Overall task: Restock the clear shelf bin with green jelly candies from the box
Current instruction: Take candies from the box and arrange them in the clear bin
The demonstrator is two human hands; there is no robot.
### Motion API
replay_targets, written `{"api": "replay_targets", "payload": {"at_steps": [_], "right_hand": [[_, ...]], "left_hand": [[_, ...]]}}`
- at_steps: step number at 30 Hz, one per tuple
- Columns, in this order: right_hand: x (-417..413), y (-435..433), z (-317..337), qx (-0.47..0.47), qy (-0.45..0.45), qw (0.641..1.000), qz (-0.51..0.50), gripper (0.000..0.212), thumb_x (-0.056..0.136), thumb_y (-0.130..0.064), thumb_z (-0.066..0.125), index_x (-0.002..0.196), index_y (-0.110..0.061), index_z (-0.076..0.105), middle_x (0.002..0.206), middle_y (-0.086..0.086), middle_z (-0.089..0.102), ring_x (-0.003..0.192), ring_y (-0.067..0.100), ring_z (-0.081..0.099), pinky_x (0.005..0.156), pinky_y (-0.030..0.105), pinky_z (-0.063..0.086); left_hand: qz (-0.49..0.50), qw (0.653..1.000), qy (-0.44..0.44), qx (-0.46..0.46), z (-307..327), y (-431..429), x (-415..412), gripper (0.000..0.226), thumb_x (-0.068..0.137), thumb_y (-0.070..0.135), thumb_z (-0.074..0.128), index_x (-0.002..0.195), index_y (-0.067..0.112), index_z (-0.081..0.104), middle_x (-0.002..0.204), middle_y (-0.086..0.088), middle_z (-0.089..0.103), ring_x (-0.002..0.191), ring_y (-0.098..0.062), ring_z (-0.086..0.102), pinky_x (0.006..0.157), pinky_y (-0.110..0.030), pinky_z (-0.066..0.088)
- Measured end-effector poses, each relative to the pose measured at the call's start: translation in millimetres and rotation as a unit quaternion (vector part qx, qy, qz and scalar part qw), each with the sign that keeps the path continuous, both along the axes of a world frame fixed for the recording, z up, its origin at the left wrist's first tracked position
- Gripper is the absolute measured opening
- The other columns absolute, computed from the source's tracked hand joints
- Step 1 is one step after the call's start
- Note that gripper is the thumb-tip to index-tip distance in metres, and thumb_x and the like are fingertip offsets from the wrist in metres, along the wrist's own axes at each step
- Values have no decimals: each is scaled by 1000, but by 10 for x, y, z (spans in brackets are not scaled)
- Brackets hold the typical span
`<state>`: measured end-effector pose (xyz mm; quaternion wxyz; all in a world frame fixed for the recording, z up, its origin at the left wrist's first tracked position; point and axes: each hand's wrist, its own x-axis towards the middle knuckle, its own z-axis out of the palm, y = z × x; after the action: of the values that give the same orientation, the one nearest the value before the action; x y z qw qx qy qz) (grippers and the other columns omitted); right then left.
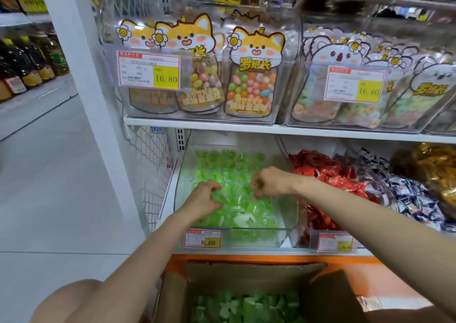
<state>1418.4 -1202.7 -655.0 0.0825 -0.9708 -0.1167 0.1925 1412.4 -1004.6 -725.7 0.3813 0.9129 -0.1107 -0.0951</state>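
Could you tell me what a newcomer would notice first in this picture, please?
The bright green candies in the clear bin on the lower shelf stand out, with the left hand and right hand among them. Above sit fox-faced candy bags; below, an open box holds more green candies.

The clear plastic shelf bin [290,211] sits on the lower shelf [271,250], green jelly candies [222,165] in it, left hand [204,199] and right hand [271,182] side by side over them; the open brown cardboard box [246,276] stands below in front; red wrapped sweets [328,172] lie right of the bin
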Motion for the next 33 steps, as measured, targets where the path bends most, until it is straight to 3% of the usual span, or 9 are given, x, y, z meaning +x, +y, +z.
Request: {"api": "replay_targets", "payload": {"at_steps": [4, 8, 12, 17, 20, 26, 28, 30, 33], "right_hand": [[-24, 77, -171, -8, 106, 993, -59, 47, 82, -40, 70, 107, -1, 63, 82, 9, 66, 68, 23, 65, 69, 31, 57], [-2, 126, -242, -52, 24, 998, -40, 65, 77, -52, 69, 126, -12, 53, 120, 7, 61, 106, 24, 59, 85, 29, 45], [59, 133, -278, -33, -22, 998, -51, 71, 74, -51, 72, 132, -21, 45, 127, 4, 58, 117, 23, 53, 88, 30, 41], [95, 77, -242, 78, -122, 988, -62, 55, 80, -31, 71, 130, -26, 49, 128, 2, 56, 116, 19, 53, 93, 28, 42], [107, 75, -229, 128, -111, 983, -63, 50, 82, -25, 69, 129, -26, 54, 131, 4, 55, 115, 20, 54, 95, 27, 42], [130, 218, -361, 93, -24, 993, -71, 45, 82, -35, 70, 125, -25, 58, 127, 5, 59, 114, 21, 56, 91, 25, 42], [154, 262, -411, 108, -24, 989, -93, 41, 77, -34, 75, 115, -23, 62, 117, 5, 62, 103, 20, 58, 84, 24, 43], [169, 293, -439, 139, -27, 984, -112, 30, 74, -30, 78, 98, -22, 62, 100, -1, 61, 90, 13, 54, 74, 21, 38], [181, 323, -465, 154, -11, 982, -110, 26, 72, -23, 80, 85, -24, 57, 92, -7, 57, 87, 10, 52, 71, 18, 35]], "left_hand": [[-22, 999, -15, 28, -9, -46, -5, 51, 84, 23, 68, 129, 12, 46, 136, -8, 43, 124, -18, 45, 101, -27, 37], [-28, 996, 3, 79, -13, -92, 6, 62, 80, 27, 72, 133, 15, 42, 137, -8, 42, 123, -21, 46, 101, -31, 39], [-5, 996, -27, 83, -31, -104, 13, 57, 78, 23, 74, 127, 12, 49, 130, -6, 53, 117, -20, 50, 90, -25, 39], [28, 995, -72, -59, 35, -84, -15, 59, 76, 14, 76, 126, 14, 46, 120, -1, 54, 115, -15, 50, 83, -14, 36], [17, 991, -60, -121, 75, -51, -35, 66, 76, 9, 74, 133, 17, 40, 114, 1, 51, 110, -13, 49, 81, -17, 40], [26, 994, -32, -97, -16, 28, -30, 63, 79, 4, 70, 135, 13, 41, 135, -4, 46, 129, -15, 41, 100, -30, 44], [39, 995, -11, -91, -43, 33, -10, 63, 79, 5, 71, 134, 11, 41, 140, -6, 43, 132, -18, 39, 104, -34, 41], [51, 994, 12, -94, -56, 29, 7, 65, 78, 8, 73, 134, 9, 40, 141, -9, 43, 132, -19, 39, 104, -31, 40], [55, 995, 15, -78, -62, 9, 21, 68, 76, 14, 76, 134, 6, 40, 137, -12, 45, 128, -20, 43, 98, -23, 40]]}}
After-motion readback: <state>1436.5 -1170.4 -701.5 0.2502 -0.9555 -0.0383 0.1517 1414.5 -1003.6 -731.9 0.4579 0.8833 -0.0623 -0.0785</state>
